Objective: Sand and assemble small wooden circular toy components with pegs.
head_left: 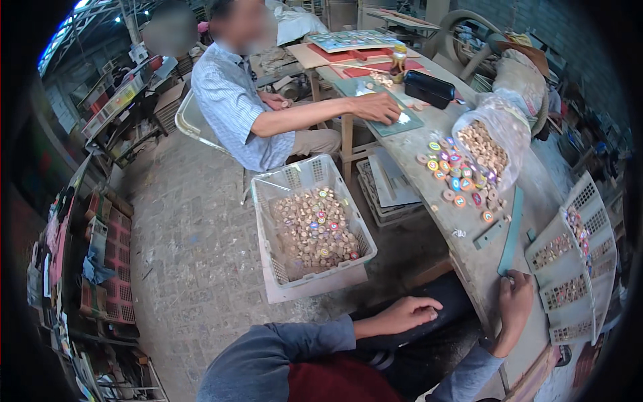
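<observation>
My right hand [516, 305] rests on the table edge at the near end of a long green strip [513, 231]. Its fingers are curled together around something small and pale that I cannot make out. Over my dark-trousered thigh lies my left hand [404, 315], palm down, fingers loosely stretched and nothing visible in them. Round wooden discs with coloured printed faces [462, 175] lie scattered farther up the table, beside a clear plastic bag [512, 127] that spills small plain wooden pieces [483, 144]. A short green bar [490, 236] sits left of the strip.
A white plastic crate [264, 234] of small wooden pieces stands on the floor left of the table. Across from me a seated person [234, 114] reaches over a green mat [408, 120]. Near it lies a black case [429, 89]. Basket trays [562, 268] lean at the right.
</observation>
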`<state>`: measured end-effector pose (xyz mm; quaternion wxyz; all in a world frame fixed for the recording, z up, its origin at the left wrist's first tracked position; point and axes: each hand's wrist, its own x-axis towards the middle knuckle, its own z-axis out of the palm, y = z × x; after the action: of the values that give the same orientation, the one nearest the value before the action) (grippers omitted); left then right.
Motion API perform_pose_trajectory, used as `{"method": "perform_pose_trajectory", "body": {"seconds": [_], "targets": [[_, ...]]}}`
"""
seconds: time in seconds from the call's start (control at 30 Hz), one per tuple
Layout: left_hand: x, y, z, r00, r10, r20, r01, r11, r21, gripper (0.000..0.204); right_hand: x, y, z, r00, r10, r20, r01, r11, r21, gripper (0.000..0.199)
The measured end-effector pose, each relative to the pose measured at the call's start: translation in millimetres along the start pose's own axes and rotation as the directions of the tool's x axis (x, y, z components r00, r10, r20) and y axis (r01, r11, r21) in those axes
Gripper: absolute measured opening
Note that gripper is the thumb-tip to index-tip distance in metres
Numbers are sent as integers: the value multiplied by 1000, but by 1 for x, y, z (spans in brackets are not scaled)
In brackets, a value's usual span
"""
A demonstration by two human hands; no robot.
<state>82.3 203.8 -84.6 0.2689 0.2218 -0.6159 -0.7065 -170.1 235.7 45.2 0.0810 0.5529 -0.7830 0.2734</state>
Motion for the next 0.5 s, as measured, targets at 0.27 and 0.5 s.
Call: {"method": "perform_pose_trajectory", "body": {"seconds": [0.27, 0.5], "targets": [[-1, 27, 1, 999, 25, 46, -33, 984, 177, 31, 13, -12, -9, 998, 19, -66, -5, 978, 208, 15], [51, 36, 24, 789, 136, 600, -224, 972, 75, 32, 70, -76, -11, 973, -207, 98, 176, 949, 262, 22]]}}
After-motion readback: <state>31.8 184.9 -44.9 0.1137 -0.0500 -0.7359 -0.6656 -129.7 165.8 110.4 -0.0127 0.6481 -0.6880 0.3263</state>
